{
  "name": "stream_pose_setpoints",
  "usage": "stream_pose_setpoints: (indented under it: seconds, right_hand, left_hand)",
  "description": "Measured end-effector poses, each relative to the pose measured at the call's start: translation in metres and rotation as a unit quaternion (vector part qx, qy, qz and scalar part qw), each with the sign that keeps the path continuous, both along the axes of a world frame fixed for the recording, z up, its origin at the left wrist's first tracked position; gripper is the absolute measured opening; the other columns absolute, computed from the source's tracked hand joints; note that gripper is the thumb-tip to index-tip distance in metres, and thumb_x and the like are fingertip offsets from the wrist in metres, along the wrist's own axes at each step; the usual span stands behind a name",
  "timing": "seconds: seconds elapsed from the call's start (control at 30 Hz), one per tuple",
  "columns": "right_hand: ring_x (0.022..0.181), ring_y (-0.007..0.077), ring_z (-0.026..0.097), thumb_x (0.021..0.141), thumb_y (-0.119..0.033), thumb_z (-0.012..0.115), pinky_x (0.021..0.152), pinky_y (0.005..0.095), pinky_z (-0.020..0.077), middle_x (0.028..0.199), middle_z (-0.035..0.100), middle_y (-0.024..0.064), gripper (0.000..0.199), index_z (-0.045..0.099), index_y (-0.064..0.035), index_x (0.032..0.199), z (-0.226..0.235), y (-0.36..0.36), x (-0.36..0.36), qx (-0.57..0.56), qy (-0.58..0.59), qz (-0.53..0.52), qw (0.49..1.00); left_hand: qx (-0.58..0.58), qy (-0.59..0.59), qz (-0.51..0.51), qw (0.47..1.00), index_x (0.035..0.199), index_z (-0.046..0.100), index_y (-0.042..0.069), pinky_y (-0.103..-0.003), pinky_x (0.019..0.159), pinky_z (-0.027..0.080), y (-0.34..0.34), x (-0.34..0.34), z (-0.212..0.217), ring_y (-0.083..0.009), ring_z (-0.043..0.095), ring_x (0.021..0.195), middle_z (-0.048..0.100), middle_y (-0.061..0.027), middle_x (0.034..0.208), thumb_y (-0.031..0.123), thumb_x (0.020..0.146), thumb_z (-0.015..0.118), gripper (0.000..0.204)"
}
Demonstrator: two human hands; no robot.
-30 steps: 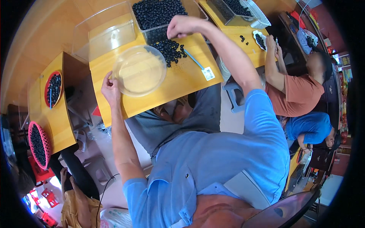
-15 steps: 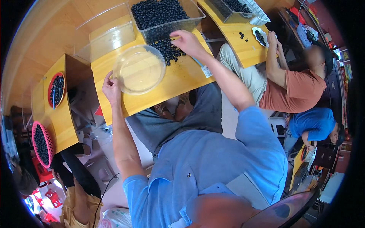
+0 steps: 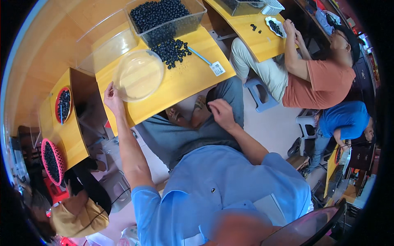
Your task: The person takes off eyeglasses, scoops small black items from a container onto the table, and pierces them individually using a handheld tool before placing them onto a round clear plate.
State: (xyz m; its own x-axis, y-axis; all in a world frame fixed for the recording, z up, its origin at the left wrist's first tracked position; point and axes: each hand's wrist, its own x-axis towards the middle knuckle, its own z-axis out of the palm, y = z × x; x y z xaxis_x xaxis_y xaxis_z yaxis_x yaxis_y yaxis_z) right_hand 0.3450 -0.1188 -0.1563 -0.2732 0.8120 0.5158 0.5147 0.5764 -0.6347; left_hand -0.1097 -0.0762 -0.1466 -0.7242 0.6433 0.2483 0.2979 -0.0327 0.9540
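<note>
A shallow, clear, round plastic dish (image 3: 141, 76) lies on the yellow table (image 3: 184, 88), with nothing visible inside it. My left hand (image 3: 114, 100) is at its near left rim, thumb and fingers closed around the edge. Beyond the dish, small black round pieces like beads (image 3: 170, 52) are heaped loose on the tabletop. Behind them stands a clear rectangular bin (image 3: 174, 26) full of the same pieces. Over my right thigh, away from the table, hovers my right hand (image 3: 223, 116) with fingers curled; whatever they may hold is hidden.
A thin blue stick with a white tag (image 3: 217, 69) lies on the right of my table. At another table on the right, a person (image 3: 324, 84) handles pieces by a white dish (image 3: 276, 27). Red baskets (image 3: 53, 162) of black pieces stand on the left table.
My right hand has drawn back from the heap of black pieces to above my right thigh. My left hand stays at the dish rim. The whole view has shifted slightly.
</note>
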Motion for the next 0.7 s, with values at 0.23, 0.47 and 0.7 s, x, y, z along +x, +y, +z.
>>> stream_pose_setpoints:
  seconds: [0.23, 0.47, 0.7]
  right_hand:
    - [0.084, 0.0304, 0.067, 0.084, -0.005, 0.072, 0.075, 0.0392, 0.0537, 0.093, 0.069, 0.0109, 0.015, 0.072, -0.0042, 0.099, -0.020, -0.036, 0.010, 0.027, -0.065, 0.100, 0.992]
    - [0.083, 0.0334, 0.067, 0.086, -0.005, 0.071, 0.075, 0.0422, 0.0547, 0.092, 0.070, 0.0132, 0.013, 0.073, -0.0036, 0.100, 0.025, 0.002, 0.010, 0.020, 0.013, 0.006, 1.000]
    - [0.092, 0.0333, 0.067, 0.086, -0.010, 0.070, 0.081, 0.0453, 0.0541, 0.095, 0.067, 0.0144, 0.021, 0.069, -0.0037, 0.106, 0.059, 0.139, -0.043, 0.051, -0.028, -0.071, 0.996]
  left_hand:
    - [-0.014, -0.096, -0.026, 0.995, 0.125, 0.070, -0.004, -0.026, 0.087, 0.052, -0.007, -0.018, 0.013, -0.0145, 0.066, 0.095, 0.071, -0.0076, 0.105, 0.004, 0.095, 0.065, 0.031]
    - [-0.084, 0.060, 0.015, 0.995, 0.140, 0.057, -0.004, -0.030, 0.097, 0.050, -0.030, -0.024, 0.016, -0.0185, 0.063, 0.112, 0.063, -0.0151, 0.132, 0.012, 0.096, 0.068, 0.047]
    - [0.033, -0.046, 0.061, 0.997, 0.133, 0.062, -0.004, -0.030, 0.095, 0.050, -0.045, 0.029, 0.008, -0.0191, 0.063, 0.107, 0.066, -0.0135, 0.123, 0.022, 0.101, 0.064, 0.041]
